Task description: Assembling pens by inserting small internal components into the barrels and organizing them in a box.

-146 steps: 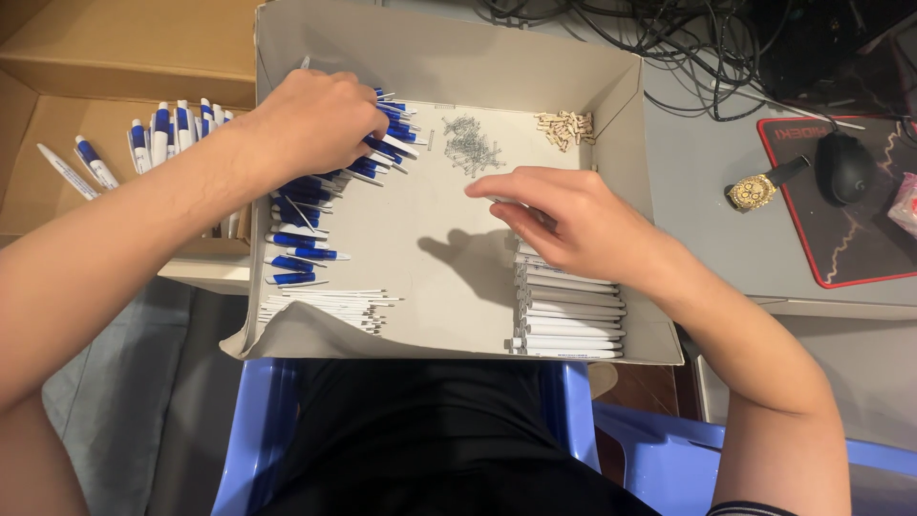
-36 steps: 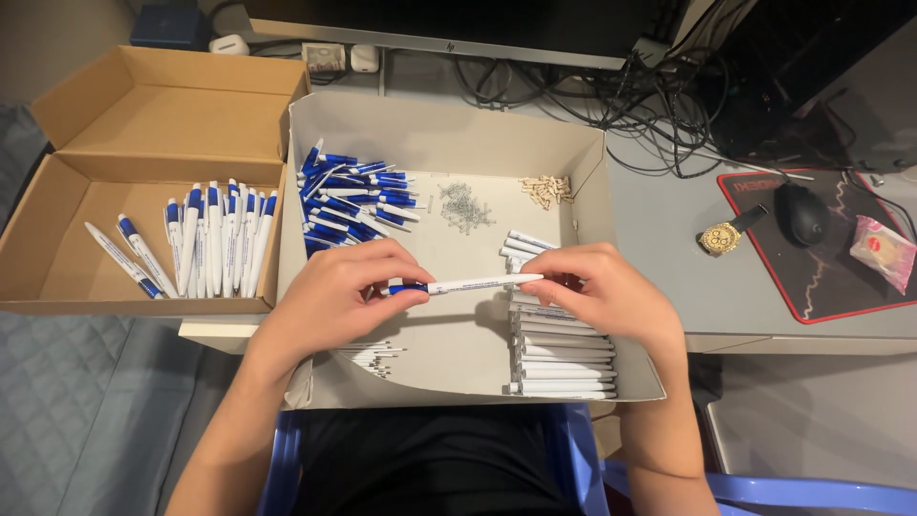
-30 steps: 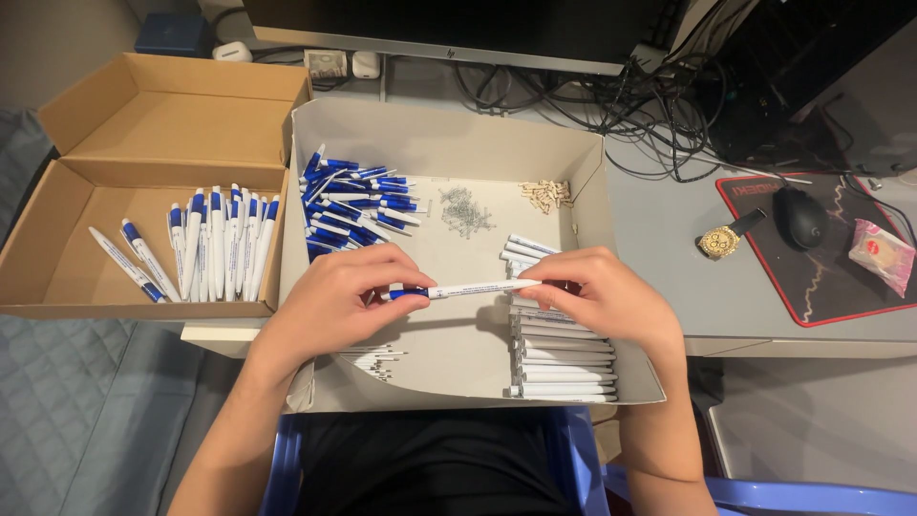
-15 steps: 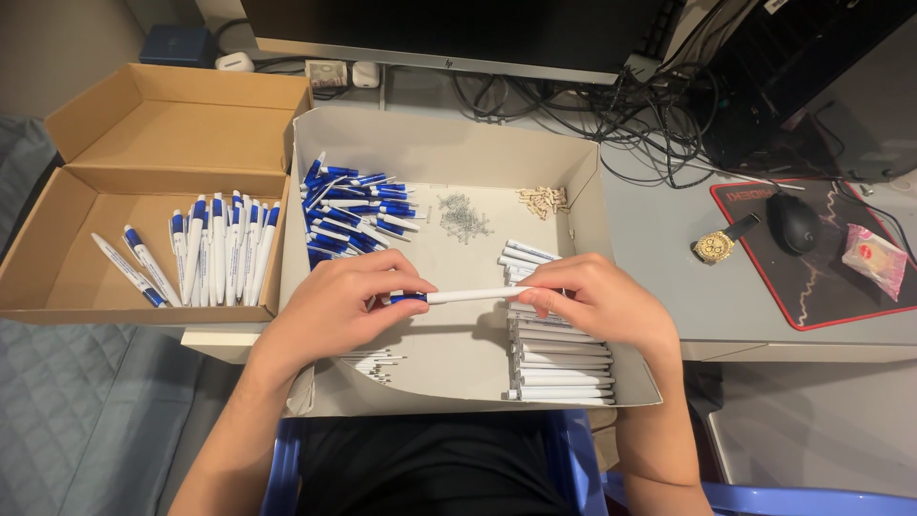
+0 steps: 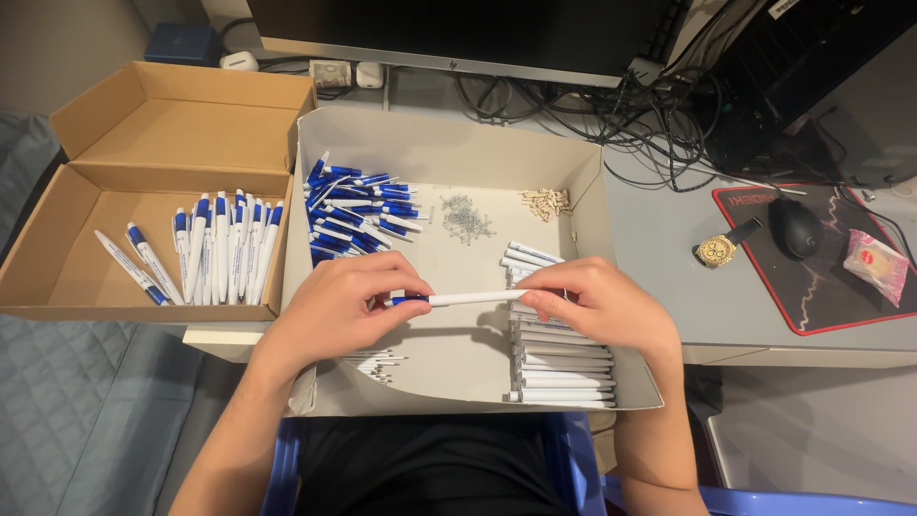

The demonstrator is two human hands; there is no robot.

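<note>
A white pen with a blue end (image 5: 465,298) is held level between both hands over the grey cardboard tray (image 5: 449,143). My left hand (image 5: 342,308) pinches the blue end; my right hand (image 5: 596,304) grips the white barrel's other end. Inside the tray lie a heap of blue pen parts (image 5: 355,208) at the back left, a stack of white barrels (image 5: 562,365) on the right under my right hand, small metal springs (image 5: 465,217), tan small parts (image 5: 545,201) and thin white refills (image 5: 374,360) at the front left.
A brown cardboard box (image 5: 115,134) on the left holds a row of finished white-and-blue pens (image 5: 222,246). To the right lie a gold wristwatch (image 5: 718,248), a black mouse (image 5: 795,226) on a red-edged mat and a pink packet (image 5: 874,265). Cables and a monitor base sit behind.
Earlier my left hand reached into the blue parts and my right hovered over the barrels. Since then both hands have met mid-tray holding one pen, which stays nearly still in the last second.
</note>
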